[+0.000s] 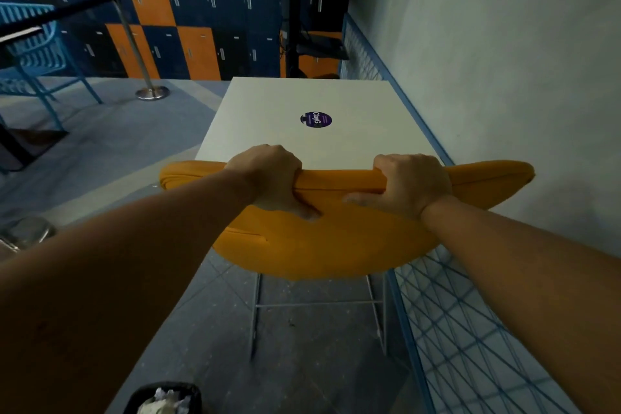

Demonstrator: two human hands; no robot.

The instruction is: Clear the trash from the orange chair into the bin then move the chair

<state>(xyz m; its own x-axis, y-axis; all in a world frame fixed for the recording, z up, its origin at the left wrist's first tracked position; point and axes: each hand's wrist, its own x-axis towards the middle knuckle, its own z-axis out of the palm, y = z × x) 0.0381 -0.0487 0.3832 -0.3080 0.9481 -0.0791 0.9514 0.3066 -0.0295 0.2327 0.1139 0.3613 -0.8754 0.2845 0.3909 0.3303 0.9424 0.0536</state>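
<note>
Chair-moving step by look of it. 2 hands on top edge of backrest of 1 orange fabric chair with thin white wire legs (322, 239): left grip (272, 178) and right grip (410, 185) both curled tight round it. Chair pushed against 1 white square worktop (285, 104). 1 black bin (164, 398) with crumpled paper near bottom edge, so trash probably done. Next: lift or drag chair back, watch blue wire fence (470, 329) just beside on right.
</note>
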